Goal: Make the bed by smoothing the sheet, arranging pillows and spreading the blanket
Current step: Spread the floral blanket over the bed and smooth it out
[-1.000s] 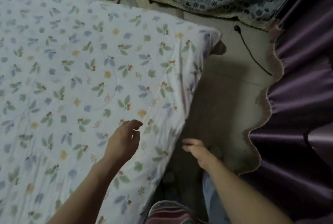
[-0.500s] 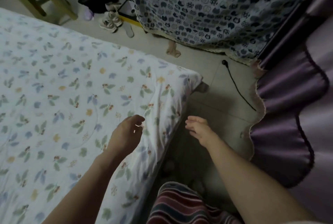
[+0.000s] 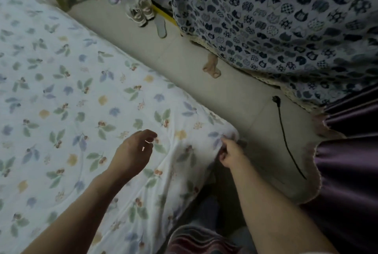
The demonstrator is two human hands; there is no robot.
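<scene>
Sheet — white, printed with leaves and small fruit — covers the bed across the left and centre of the view; mostly flat, with creases running toward the near corner. Right hand is at that corner, fingers curled and pinching the sheet's edge where it drapes over the side. Left hand hangs just above the sheet, a little inward of the corner, fingers loosely curled with nothing between them; contact with the fabric cannot be told.

Beyond the bed — pale tiled floor. A black cord lies on it near the corner. A pair of shoes sits farther off, beside a cat-print cloth hanging at upper right. Purple curtain fills the right edge.
</scene>
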